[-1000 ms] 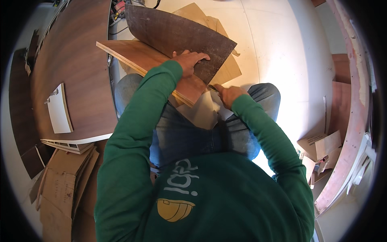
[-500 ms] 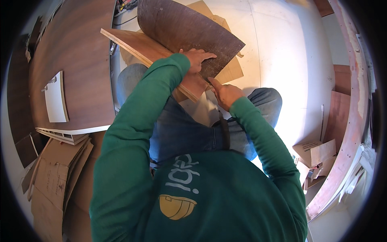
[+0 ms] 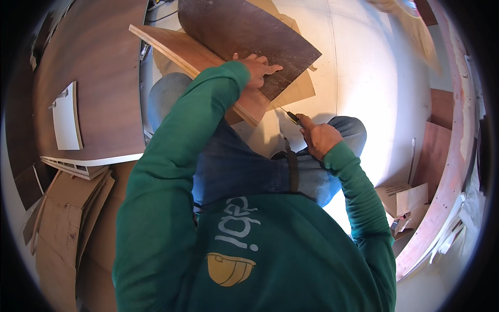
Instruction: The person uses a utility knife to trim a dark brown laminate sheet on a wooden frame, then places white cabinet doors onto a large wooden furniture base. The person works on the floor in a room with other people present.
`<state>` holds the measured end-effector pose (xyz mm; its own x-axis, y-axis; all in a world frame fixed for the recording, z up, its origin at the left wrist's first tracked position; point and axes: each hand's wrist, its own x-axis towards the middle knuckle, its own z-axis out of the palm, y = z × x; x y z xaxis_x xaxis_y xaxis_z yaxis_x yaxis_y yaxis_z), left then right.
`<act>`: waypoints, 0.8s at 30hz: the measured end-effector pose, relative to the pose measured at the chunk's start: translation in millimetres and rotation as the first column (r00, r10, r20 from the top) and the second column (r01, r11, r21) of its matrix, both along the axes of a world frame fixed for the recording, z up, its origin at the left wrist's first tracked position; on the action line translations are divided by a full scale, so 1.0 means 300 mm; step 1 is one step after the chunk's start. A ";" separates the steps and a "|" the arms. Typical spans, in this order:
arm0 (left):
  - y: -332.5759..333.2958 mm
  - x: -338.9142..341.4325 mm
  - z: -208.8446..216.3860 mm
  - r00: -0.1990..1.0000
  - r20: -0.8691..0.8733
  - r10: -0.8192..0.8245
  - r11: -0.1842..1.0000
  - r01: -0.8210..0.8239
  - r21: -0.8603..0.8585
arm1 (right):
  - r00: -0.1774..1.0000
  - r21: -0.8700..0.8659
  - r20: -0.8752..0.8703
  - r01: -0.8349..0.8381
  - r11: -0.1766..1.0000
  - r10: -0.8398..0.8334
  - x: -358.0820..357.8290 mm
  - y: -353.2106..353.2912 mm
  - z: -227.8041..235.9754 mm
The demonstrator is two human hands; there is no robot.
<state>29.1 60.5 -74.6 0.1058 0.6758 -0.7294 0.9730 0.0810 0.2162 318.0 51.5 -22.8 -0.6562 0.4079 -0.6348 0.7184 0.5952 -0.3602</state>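
Across my lap lies a plywood board (image 3: 174,46) with a pale layered edge. A dark brown, curved thin sheet (image 3: 241,34) rises from it, its corner near my knees. My left hand (image 3: 256,70) rests on the sheet's lower part with fingers stretched out, pressing it toward the board. In my right hand (image 3: 320,137) is a utility knife (image 3: 295,119) with a dark and yellow handle, its thin blade pointing up and left. The blade is just off the sheet's lower corner, apart from it.
Cardboard (image 3: 299,91) lies on the pale floor under the sheet. A large brown panel (image 3: 99,57) stands at my left, with a small white board (image 3: 66,117) on it. Folded cardboard (image 3: 65,218) leans below; an open carton (image 3: 408,203) sits right. A blurred tan shape (image 3: 410,26) shows at upper right.
My right hand with the knife has drawn back from the sheet's corner, down and right, baring the blade. The left hand stays on the sheet. The tan shape has come further into view.
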 end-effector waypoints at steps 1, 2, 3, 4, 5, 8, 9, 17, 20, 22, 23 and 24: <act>0.005 0.005 -0.006 1.000 -0.007 -0.008 1.000 0.008 0.013 | 1.000 -0.019 0.012 0.016 1.000 -0.016 -0.011 -0.001 0.038; 0.004 0.007 -0.012 1.000 -0.014 -0.016 1.000 0.016 0.026 | 0.998 -0.012 -0.053 0.022 1.000 -0.023 -0.024 -0.010 0.030; -0.006 0.003 -0.017 1.000 -0.012 -0.005 1.000 0.005 0.016 | 0.993 -0.007 -0.118 0.027 1.000 -0.028 -0.045 -0.018 0.011; -0.006 -0.001 -0.021 1.000 -0.007 0.001 1.000 -0.001 0.015 | 0.983 0.006 -0.180 0.039 0.999 -0.037 -0.068 -0.017 -0.006; -0.005 -0.006 -0.023 1.000 -0.007 0.006 1.000 -0.006 0.014 | 0.970 0.013 -0.240 0.033 0.999 -0.029 -0.095 -0.020 -0.044; -0.010 -0.011 -0.044 1.000 0.000 0.006 0.998 -0.006 0.068 | 0.941 0.021 -0.339 0.014 1.000 -0.006 -0.214 -0.025 -0.206; -0.011 -0.014 -0.056 1.000 0.003 0.003 0.997 -0.003 0.076 | 0.947 0.018 -0.322 0.010 1.000 -0.004 -0.264 -0.020 -0.252; -0.007 -0.043 -0.120 0.999 0.047 -0.019 0.993 0.013 0.119 | 0.996 0.028 0.056 -0.070 0.997 0.068 -0.315 0.029 -0.244; -0.008 -0.051 -0.131 0.997 0.076 0.032 0.993 -0.040 0.113 | 0.982 0.008 0.156 -0.106 0.994 0.103 -0.224 0.028 -0.135; -0.001 -0.017 -0.076 0.998 0.048 0.035 0.995 -0.039 0.087 | 0.974 0.011 0.187 -0.130 0.991 0.126 -0.165 0.024 -0.093; 0.003 -0.008 -0.056 0.999 0.027 0.042 0.996 -0.044 0.072 | 0.991 0.041 0.094 -0.097 0.994 0.093 -0.133 0.025 -0.089; 0.015 -0.008 -0.049 0.991 0.055 0.120 0.990 -0.123 0.067 | 0.998 0.067 -0.002 -0.066 0.996 0.067 -0.100 0.026 -0.091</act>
